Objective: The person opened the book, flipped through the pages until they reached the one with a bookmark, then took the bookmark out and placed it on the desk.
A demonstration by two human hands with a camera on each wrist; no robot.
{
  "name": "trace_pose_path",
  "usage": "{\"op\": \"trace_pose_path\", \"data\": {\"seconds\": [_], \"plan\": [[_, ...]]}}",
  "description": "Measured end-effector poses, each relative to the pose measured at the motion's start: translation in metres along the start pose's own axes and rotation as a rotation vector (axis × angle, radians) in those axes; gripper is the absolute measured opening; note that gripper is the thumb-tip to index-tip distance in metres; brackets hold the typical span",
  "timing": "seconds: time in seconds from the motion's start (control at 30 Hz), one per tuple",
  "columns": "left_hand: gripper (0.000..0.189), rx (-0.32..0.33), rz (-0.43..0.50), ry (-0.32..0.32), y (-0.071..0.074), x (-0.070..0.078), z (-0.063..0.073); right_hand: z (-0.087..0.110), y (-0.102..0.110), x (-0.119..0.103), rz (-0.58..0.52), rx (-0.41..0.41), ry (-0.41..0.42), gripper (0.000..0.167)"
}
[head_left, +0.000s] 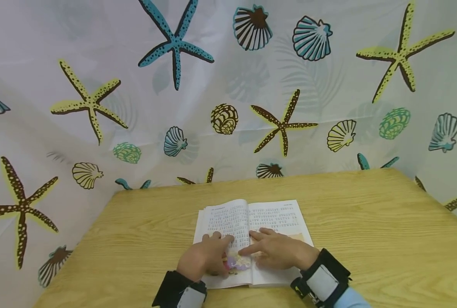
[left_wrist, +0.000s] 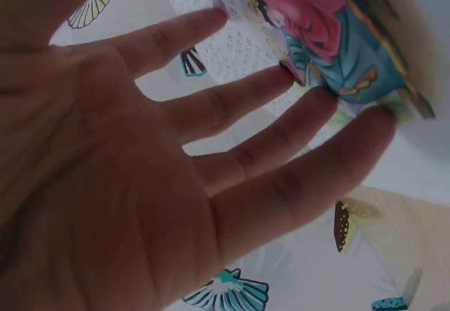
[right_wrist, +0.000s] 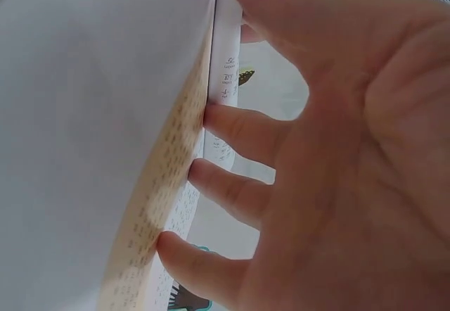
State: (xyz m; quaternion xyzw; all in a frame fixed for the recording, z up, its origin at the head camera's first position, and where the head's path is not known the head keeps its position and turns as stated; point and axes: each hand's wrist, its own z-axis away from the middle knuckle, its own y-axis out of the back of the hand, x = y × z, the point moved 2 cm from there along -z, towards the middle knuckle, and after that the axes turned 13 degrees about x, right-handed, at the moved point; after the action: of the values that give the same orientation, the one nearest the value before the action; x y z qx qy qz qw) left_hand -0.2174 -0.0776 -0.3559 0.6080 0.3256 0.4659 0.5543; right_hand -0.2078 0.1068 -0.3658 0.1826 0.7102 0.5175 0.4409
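An open book (head_left: 272, 214) lies on the wooden table, with printed text on both pages and a coloured picture at the lower part of the left page. My left hand (head_left: 209, 254) rests on that left page, fingers spread; in the left wrist view its fingertips touch the page beside a painted figure (left_wrist: 316, 22) in red and blue. Across the lower right page lies my right hand (head_left: 276, 250), its fingertips at the book's centre fold. The right wrist view shows the fingers (right_wrist: 242, 131) extended and touching the page (right_wrist: 151, 233) along the fold.
The wooden table (head_left: 367, 222) stretches out on both sides of the book. Behind it and at the sides hangs a white cloth (head_left: 213, 167) printed with starfish and shells. Black straps with devices (head_left: 324, 280) sit on both wrists.
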Motion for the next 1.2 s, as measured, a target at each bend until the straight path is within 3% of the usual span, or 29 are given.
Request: {"op": "trace_pose_path", "data": {"seconds": [0.1,0.4,0.67,0.83,0.93,1.2], "plan": [[0.077,-0.01,-0.038,0.032,-0.006,0.003,0.0,-0.001,-0.001,-0.001,0.011,-0.001,-0.013,0.038],[0.077,0.01,-0.052,0.028,-0.009,0.005,0.0,0.0,0.0,0.004,0.009,0.022,-0.04,0.042],[0.076,-0.01,-0.043,0.044,-0.011,0.006,-0.001,0.007,0.01,0.031,0.067,0.064,-0.212,0.051],[0.075,-0.005,-0.054,0.044,-0.011,0.006,0.0,0.015,0.024,0.059,0.045,0.06,-0.344,0.055],[0.074,-0.004,-0.062,0.043,-0.011,0.005,0.0,0.022,0.032,0.076,0.016,0.087,-0.383,0.056],[0.075,-0.01,-0.066,0.057,-0.009,0.004,-0.002,0.028,0.041,0.091,-0.013,0.1,-0.359,0.055]]}}
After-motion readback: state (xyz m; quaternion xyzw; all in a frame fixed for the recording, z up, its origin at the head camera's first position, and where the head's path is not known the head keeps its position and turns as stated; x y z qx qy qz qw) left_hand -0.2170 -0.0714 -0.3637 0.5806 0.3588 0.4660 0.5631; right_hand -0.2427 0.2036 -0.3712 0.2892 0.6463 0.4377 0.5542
